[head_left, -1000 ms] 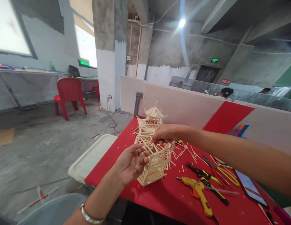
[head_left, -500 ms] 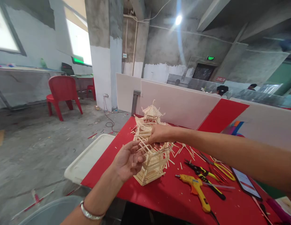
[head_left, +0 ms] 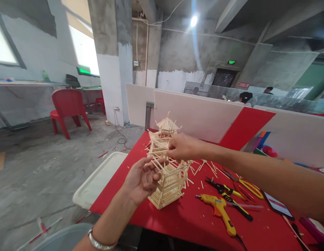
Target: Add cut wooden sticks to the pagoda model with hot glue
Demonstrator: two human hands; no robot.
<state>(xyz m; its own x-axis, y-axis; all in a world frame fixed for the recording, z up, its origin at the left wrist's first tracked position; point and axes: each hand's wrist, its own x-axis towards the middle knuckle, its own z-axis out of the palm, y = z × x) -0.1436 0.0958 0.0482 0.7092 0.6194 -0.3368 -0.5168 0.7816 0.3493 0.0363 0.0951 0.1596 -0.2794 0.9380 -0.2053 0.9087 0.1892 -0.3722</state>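
Note:
An open-framed model of thin pale wooden sticks [head_left: 169, 197] stands on the red tabletop, its near part many-sided with layered stick walls. My left hand [head_left: 143, 181] is at its left side, palm up, the thumb and curled fingers closed on the sticks of its upper edge. Over the middle of the frame, my right hand [head_left: 184, 147] is closed in a pinch, knuckles up. What its fingertips hold is hidden. Behind the hands is a small stick tower with a pointed roof [head_left: 167, 124].
On the red table [head_left: 188, 223] lie a yellow glue gun [head_left: 218, 211], black-and-yellow pliers [head_left: 230, 197], yellow-handled scissors [head_left: 249, 186], a phone [head_left: 278, 205] and loose sticks [head_left: 203, 165]. A white partition [head_left: 193, 113] stands behind. A red chair [head_left: 68, 108] is at the left.
My right hand has risen slightly from the frame, and its fingers have drawn up. My left hand stays at the model's edge. The view has shifted a little.

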